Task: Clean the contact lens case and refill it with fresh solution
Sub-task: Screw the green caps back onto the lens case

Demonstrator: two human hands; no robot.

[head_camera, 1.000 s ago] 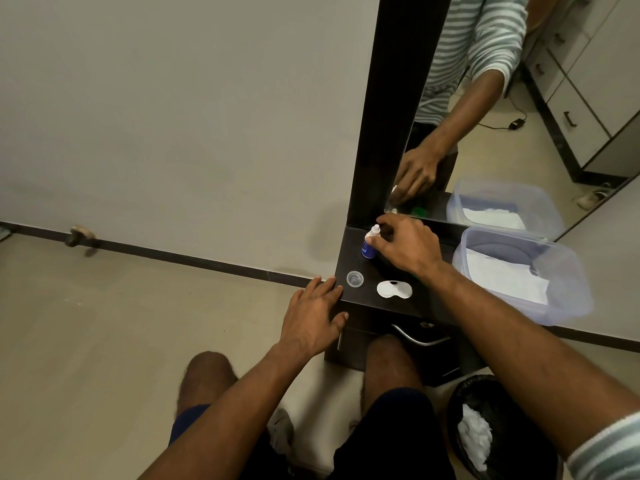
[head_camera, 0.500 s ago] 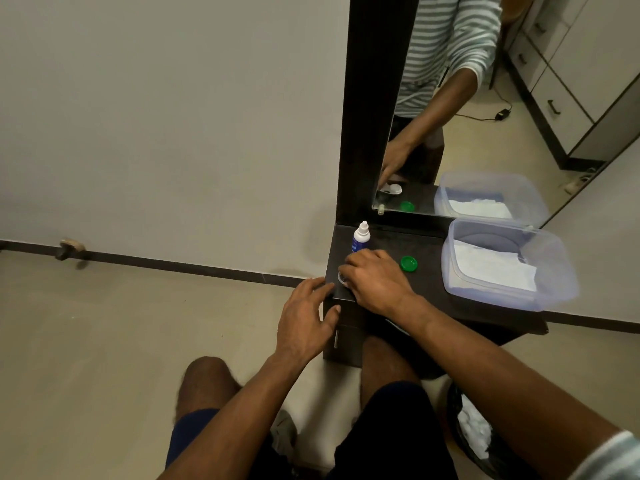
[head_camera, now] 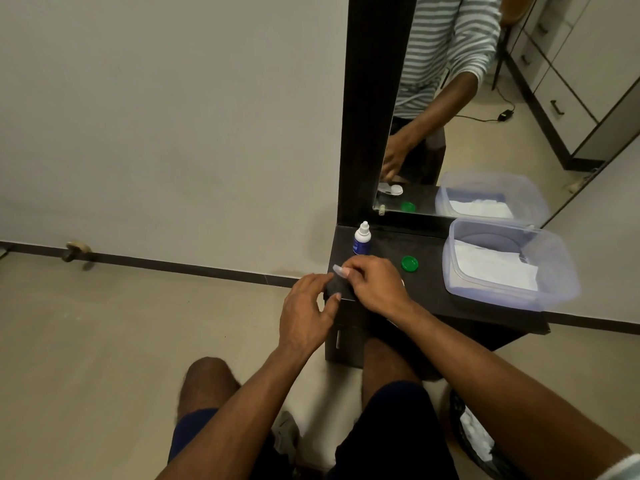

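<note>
Head view: one solution bottle, one green cap, right hand pinching clear cap, left hand fingers spread.

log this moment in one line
right hand: pinching clear cap | left hand: open, beside it | bottle: upright | green cap: on table

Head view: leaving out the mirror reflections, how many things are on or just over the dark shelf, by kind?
Dropper bottle: 1
Green cap: 1
Clear plastic tub: 1
Small clear cap, pinched in the right hand: 1
Total: 4
</note>
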